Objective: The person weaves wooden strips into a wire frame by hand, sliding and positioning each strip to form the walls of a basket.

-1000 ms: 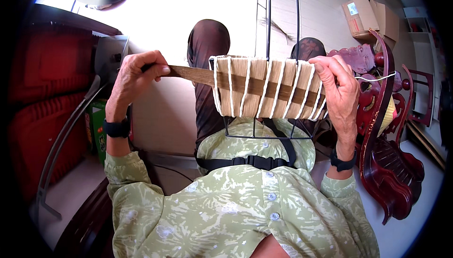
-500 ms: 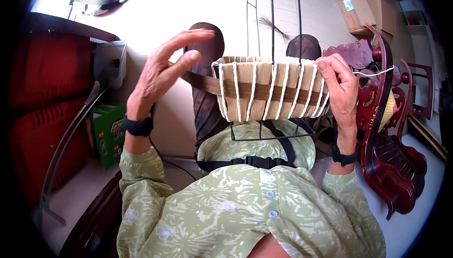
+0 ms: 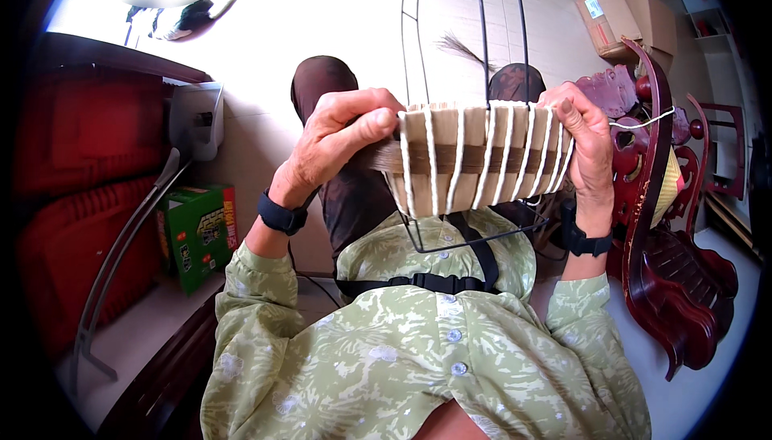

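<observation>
A half-woven basket wall (image 3: 472, 185) of pale flat strips, bound with slanting white cord, sits in a black wire frame (image 3: 482, 252) above my lap. One darker brown strip (image 3: 376, 157) crosses the pale ones and sticks out at the left end. My left hand (image 3: 342, 130) is closed round the upper left corner, its thumb along the near side; the fingertips are hidden behind. At the upper right corner my right hand (image 3: 585, 138) grips the wall, thumb in front. A white cord (image 3: 647, 121) runs from beside that hand toward a carved chair.
The dark red carved wooden chair (image 3: 658, 223) stands close on the right, with cardboard boxes (image 3: 619, 22) beyond it. To the left are a green box (image 3: 197, 235), a curved metal leg (image 3: 121, 255) and red seats (image 3: 88, 223). A bundle of thin fibres (image 3: 465, 49) lies ahead on the floor.
My left hand has come down and right, from open in the air to gripping the basket's left corner. The basket and wire frame have shifted slightly right and tilted.
</observation>
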The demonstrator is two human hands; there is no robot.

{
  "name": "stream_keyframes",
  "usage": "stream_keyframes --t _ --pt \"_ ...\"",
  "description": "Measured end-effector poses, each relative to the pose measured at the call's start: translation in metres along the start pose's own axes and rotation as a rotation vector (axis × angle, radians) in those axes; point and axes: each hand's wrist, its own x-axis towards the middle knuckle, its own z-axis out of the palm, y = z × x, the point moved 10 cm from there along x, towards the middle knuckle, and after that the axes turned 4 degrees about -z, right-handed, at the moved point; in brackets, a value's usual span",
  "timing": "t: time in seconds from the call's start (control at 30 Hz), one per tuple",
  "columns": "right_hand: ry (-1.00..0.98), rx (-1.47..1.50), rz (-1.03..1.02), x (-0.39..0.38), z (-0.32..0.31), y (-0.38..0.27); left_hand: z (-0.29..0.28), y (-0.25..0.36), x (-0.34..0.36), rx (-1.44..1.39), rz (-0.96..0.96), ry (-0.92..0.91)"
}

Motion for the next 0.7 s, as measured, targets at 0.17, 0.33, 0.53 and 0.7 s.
stream_keyframes --t 0.17,0.33,0.53,0.7 --pt "-0.043 0.13 -0.066 0.005 -0.029 0.003 0.043 0.052 0.031 0.236 -0.032 -0.136" --pt "0.035 0.126 -0.1 -0.003 -0.061 0.02 0.084 0.093 0.067 0.426 0.083 -0.097" --pt "0.002 0.112 0.137 -0.055 -0.072 0.082 0.159 0.094 0.079 0.537 0.087 -0.315" --pt "0.093 0.334 0.133 -0.099 -0.071 0.102 0.161 0.058 0.068 0.366 -0.181 -0.48"
